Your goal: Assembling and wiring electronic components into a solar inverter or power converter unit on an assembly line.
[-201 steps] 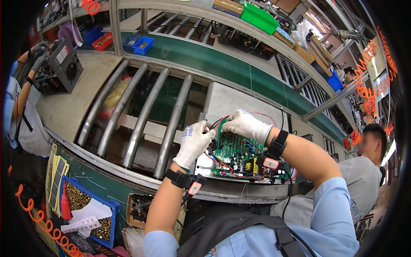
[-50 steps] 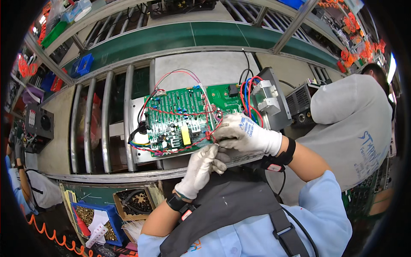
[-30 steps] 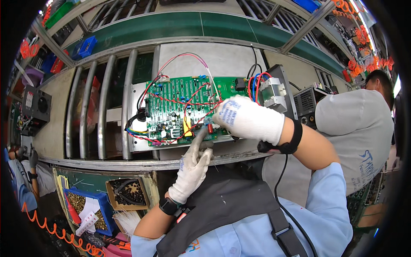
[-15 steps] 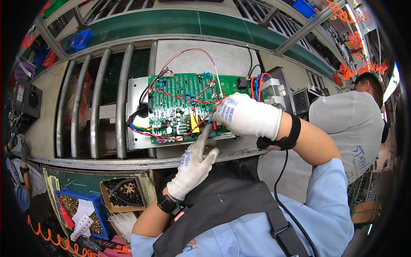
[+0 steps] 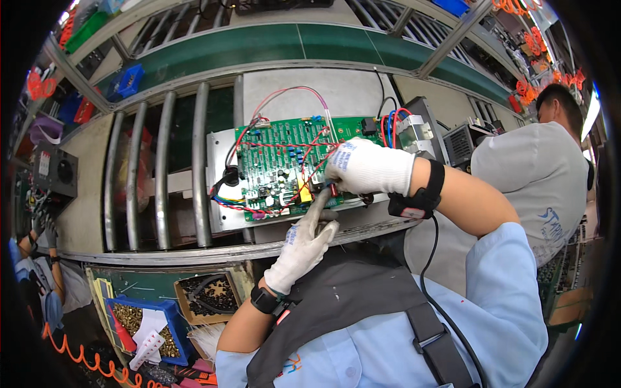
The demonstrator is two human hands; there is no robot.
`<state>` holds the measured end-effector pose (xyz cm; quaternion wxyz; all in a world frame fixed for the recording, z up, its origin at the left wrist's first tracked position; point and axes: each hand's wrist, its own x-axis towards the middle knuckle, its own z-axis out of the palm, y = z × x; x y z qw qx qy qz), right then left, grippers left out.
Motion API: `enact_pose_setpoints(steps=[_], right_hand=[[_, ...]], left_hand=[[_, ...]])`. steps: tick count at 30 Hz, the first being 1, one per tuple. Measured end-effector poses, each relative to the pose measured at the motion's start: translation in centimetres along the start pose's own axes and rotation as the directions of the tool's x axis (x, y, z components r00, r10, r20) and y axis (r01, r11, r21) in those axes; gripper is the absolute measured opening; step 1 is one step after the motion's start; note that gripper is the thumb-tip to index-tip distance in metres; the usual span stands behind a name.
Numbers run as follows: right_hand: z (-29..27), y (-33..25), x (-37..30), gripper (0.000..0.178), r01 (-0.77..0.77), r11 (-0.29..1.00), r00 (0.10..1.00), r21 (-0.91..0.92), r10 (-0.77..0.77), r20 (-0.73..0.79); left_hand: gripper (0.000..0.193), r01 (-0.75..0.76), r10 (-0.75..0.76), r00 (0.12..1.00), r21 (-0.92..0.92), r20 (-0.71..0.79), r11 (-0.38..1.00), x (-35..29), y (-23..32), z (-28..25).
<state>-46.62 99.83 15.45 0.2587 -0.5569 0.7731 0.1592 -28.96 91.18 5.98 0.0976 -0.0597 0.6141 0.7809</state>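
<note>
A green circuit board crowded with components lies on a metal plate in front of me. Over its right part, my white-gloved right hand is closed with the fingers pinched downward; whatever lies between them is hidden. My left hand, also gloved, reaches in from the front edge. Its index finger is stretched toward a small red part just below the right hand, and it appears to hold nothing. Twisted red and black wires cross the board, and a yellow component sits left of the fingertip.
Metal rollers run along the left. Blue and red cables join a metal block at the right end. Below left stand a blue bin of brass-coloured parts and a cardboard box of black screws. A co-worker sits at the right.
The whole view has shifted, so the board and both hands appear slightly further right and lower. Both hands keep nearly the same places on the board.
</note>
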Motion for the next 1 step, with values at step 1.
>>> enact_pose_setpoints(steps=[1], right_hand=[[-0.22,-0.18,0.11,0.022,0.006,1.0,1.0,-0.001,-0.006,-0.021]], left_hand=[[0.069,0.027,-0.025,0.999,-0.045,0.029,0.999,-0.1,0.28,-0.23]])
